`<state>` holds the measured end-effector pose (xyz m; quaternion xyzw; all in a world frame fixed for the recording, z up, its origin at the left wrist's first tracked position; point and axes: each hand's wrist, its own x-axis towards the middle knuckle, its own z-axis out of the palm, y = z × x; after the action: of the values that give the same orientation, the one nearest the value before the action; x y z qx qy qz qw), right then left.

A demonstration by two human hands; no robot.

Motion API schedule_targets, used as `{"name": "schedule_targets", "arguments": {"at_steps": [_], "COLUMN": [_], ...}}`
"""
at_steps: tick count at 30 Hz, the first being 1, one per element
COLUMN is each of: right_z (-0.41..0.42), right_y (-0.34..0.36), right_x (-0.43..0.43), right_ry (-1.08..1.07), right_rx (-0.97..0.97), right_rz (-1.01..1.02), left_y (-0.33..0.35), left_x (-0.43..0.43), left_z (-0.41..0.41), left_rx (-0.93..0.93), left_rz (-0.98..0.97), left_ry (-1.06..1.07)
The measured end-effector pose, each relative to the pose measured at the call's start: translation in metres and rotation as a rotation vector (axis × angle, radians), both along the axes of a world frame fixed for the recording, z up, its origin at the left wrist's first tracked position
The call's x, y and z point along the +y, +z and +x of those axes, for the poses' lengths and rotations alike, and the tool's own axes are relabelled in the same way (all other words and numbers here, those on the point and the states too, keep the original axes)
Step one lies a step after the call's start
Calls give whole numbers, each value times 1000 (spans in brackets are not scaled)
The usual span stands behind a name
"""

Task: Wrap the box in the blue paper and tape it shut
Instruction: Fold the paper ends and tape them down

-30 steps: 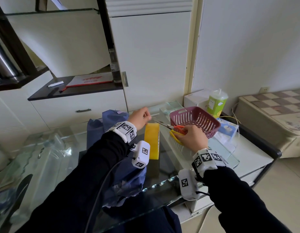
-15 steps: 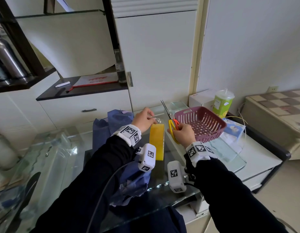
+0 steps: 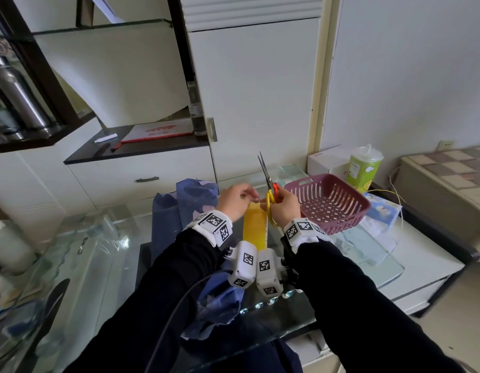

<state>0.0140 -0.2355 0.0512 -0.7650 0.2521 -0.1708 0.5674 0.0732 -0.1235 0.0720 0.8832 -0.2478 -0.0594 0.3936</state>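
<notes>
Your left hand [image 3: 233,201] pinches a small clear strip [image 3: 255,199], probably tape, over the tall yellow box [image 3: 255,230] standing on the glass surface [image 3: 104,238], with the crumpled blue paper [image 3: 198,195] behind it. The fingers of your right hand [image 3: 286,208] grip orange-handled scissors [image 3: 267,176], blades up. Keep the strip taut while cutting.

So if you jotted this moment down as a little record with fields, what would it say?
Setting: glass table beside white cabinets
Left hand: fingertips pinched together at the far end of the yellow box; what they pinch is too small to tell
Right hand: grips the scissors, blades pointing up
Blue paper: crumpled on the table, left of the box, not wrapped around it
Nearby: purple basket and green cup, to the right
Wrapping: not yet done
</notes>
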Motion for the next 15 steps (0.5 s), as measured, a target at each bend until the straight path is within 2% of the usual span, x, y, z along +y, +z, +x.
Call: {"name": "schedule_targets", "arguments": {"at_steps": [10,15], "right_z": [1,4], "right_y": [4,1], "right_x": [-2,-4], "right_ry": [34,0], "right_rx": [-41,-20], "right_rz": [-15,-7], "left_y": [2,-1], "left_x": [-3,1], "left_z": [-2,0], "left_rx": [62,167], "left_rz": [-178,-304], "left_ry": [83,168]}}
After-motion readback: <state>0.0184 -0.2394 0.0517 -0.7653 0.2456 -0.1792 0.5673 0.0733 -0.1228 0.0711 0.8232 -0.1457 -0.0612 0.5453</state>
